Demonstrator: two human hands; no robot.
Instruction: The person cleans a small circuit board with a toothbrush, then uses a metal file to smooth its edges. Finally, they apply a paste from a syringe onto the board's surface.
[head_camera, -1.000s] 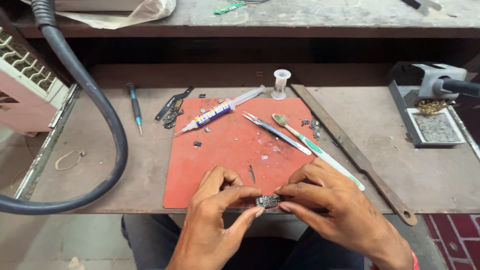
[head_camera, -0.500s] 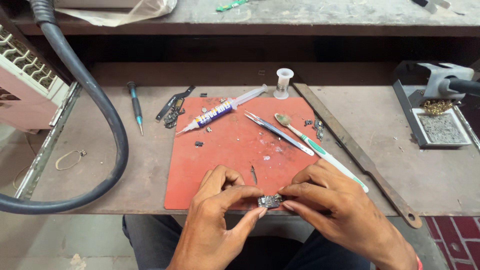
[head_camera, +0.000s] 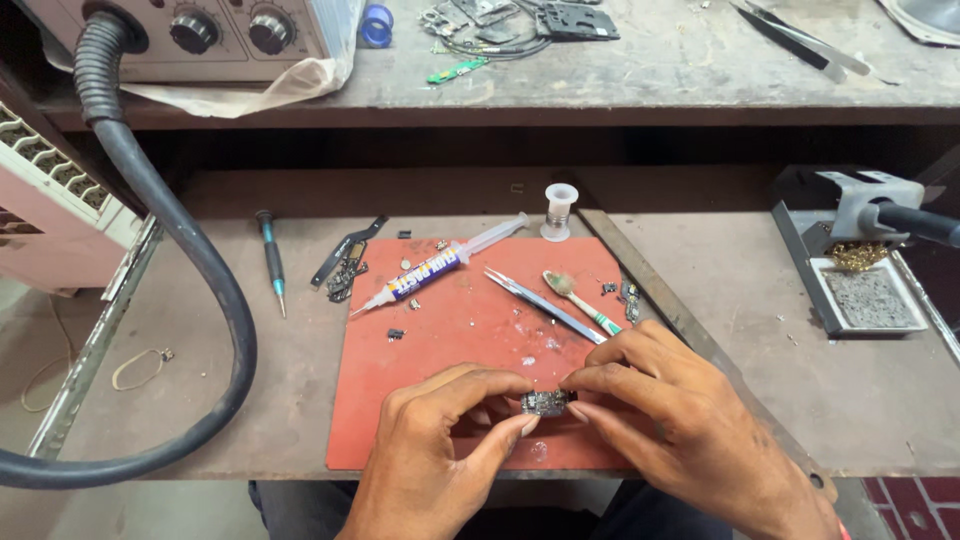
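A small dark circuit board (head_camera: 545, 403) is pinched between both hands just above the near edge of the red work mat (head_camera: 460, 330). My left hand (head_camera: 440, 450) grips its left end with thumb and forefinger. My right hand (head_camera: 670, 420) holds its right end the same way. Most of the board is covered by fingertips.
On the mat lie a syringe of paste (head_camera: 435, 268), metal tweezers (head_camera: 545, 305), a small brush (head_camera: 580, 300) and tiny parts. A screwdriver (head_camera: 272, 258) and a thick black hose (head_camera: 190, 260) are at the left. A soldering iron stand (head_camera: 860, 250) sits right; a long metal bar (head_camera: 680, 320) runs alongside the mat.
Both hands stay on the small board at the mat's near edge, with only slight finger shifts. The view has tilted up a little, showing more of the upper shelf.
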